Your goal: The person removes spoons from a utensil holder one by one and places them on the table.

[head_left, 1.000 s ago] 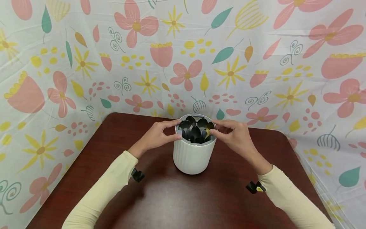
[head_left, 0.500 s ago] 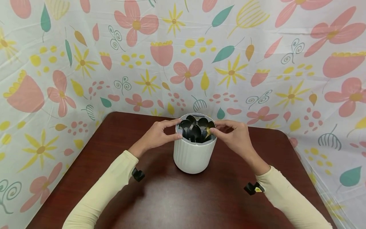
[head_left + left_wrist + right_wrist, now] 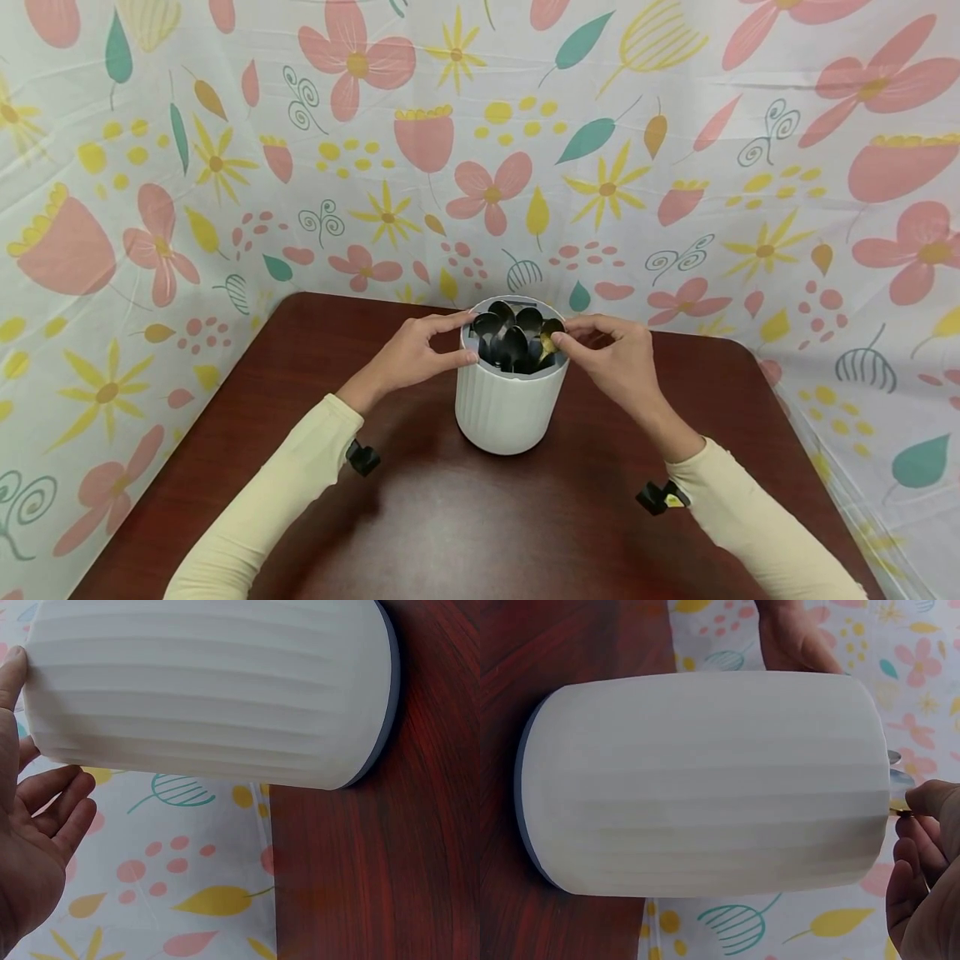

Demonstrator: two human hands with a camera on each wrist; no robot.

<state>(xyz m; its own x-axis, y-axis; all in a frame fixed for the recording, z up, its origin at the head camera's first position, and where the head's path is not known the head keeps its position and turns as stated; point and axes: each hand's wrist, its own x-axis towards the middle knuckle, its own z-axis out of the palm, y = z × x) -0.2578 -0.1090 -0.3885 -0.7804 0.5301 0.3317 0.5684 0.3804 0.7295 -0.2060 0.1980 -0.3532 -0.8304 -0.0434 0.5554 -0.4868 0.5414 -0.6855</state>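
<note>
A white ribbed holder [image 3: 510, 408] stands upright on the dark red table [image 3: 450, 517], with several dark spoons [image 3: 513, 342] standing bowl-up inside it. My left hand [image 3: 468, 337] holds the holder's left rim, forefinger on top and thumb against the side. In the left wrist view the thumb [image 3: 11, 671] touches the holder [image 3: 210, 697] and the other fingers hang loose. My right hand [image 3: 561, 333] pinches the bowl of one spoon at the right rim. In the right wrist view my fingertips [image 3: 922, 802] grip that spoon [image 3: 898, 780] beside the holder [image 3: 705, 780].
A flowered cloth [image 3: 480, 167] hangs close behind and on both sides of the table. The table's far edge lies just behind the holder. Bare tabletop stretches in front of the holder, between my forearms. Small black clips [image 3: 362, 458] [image 3: 656, 497] sit at both wrists.
My right hand has crept a little to the left along the rim, its fingertips staying on the spoon. The left hand and the holder have not moved.
</note>
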